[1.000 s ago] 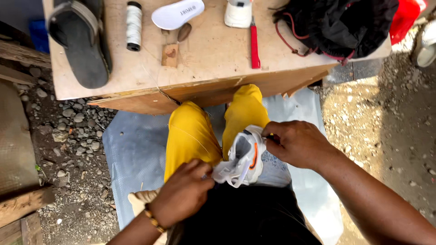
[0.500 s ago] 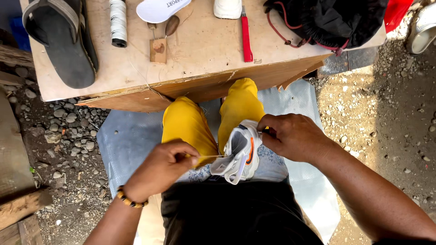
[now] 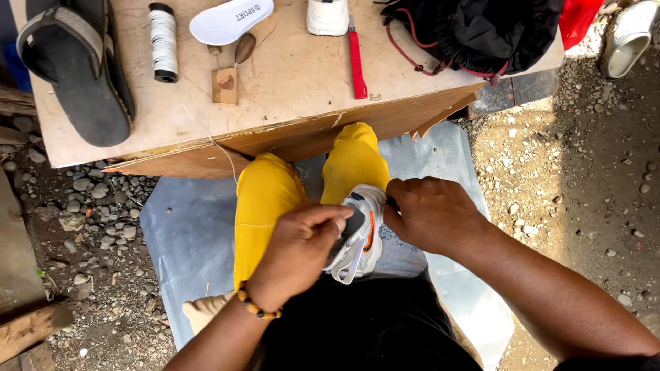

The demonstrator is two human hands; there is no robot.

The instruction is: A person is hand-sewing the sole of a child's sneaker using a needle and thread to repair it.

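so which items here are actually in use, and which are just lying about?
In use:
- white sneaker with orange trim, held on the lap between the yellow-clad knees
- left hand, gripping the sneaker
- right hand, fingers at the sneaker's other side

Lying about, on the wooden table:
- black sandal
- spool of white thread
- white insole
- red-handled tool
- black bag

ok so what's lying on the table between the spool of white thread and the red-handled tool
In the head view, between the spool of white thread and the red-handled tool lie a white insole, a wooden-handled awl and a small wooden block.
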